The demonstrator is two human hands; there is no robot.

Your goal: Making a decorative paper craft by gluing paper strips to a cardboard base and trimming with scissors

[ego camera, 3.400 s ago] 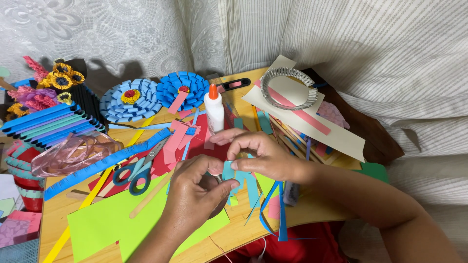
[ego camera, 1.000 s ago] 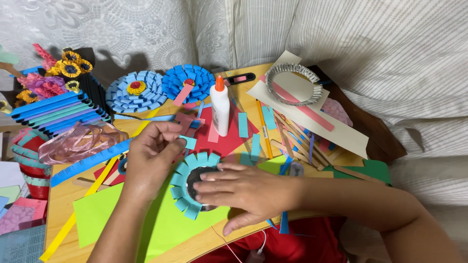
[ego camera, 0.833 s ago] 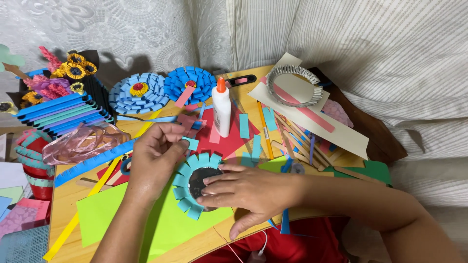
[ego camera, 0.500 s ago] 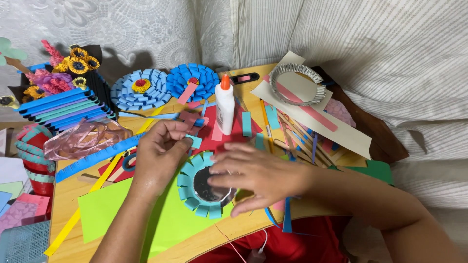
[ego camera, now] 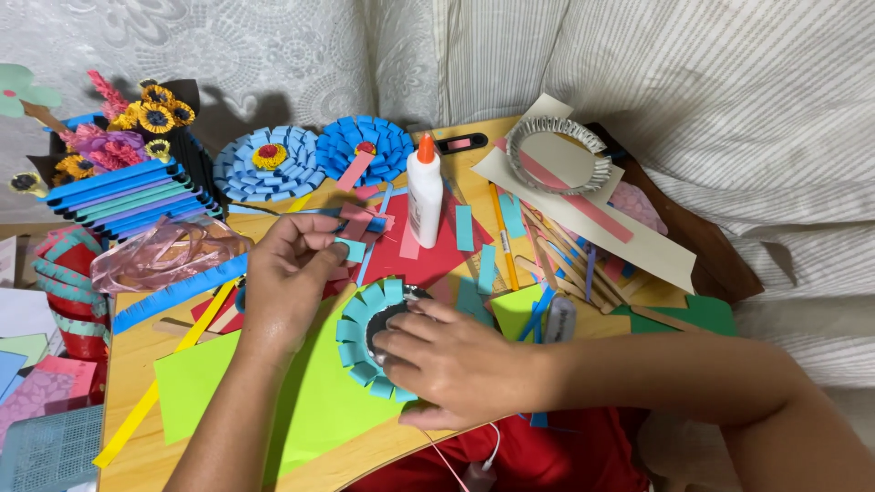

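Note:
My right hand (ego camera: 453, 363) lies flat on a round paper flower of teal folded loops (ego camera: 365, 330) with a dark centre, on a lime green sheet (ego camera: 314, 401). My left hand (ego camera: 290, 278) is just above and left of it, pinching a small teal paper strip (ego camera: 351, 249) between thumb and fingers. A white glue bottle (ego camera: 424, 190) with an orange cap stands upright beyond, on a red sheet (ego camera: 428, 258). Loose teal strips (ego camera: 465, 228) lie beside the bottle.
Two finished blue paper flowers (ego camera: 266, 165) lie at the back of the wooden board (ego camera: 137, 346). A foil ring on cream card (ego camera: 558, 153) sits back right, coloured strips and sticks (ego camera: 565, 264) to the right, striped paper crafts (ego camera: 123, 196) and a clear bag (ego camera: 159, 251) on the left.
The strip folding seen first has given way to the teal loop flower under my right hand. Over the last second my left hand lifted slightly with a teal strip; the view shifted.

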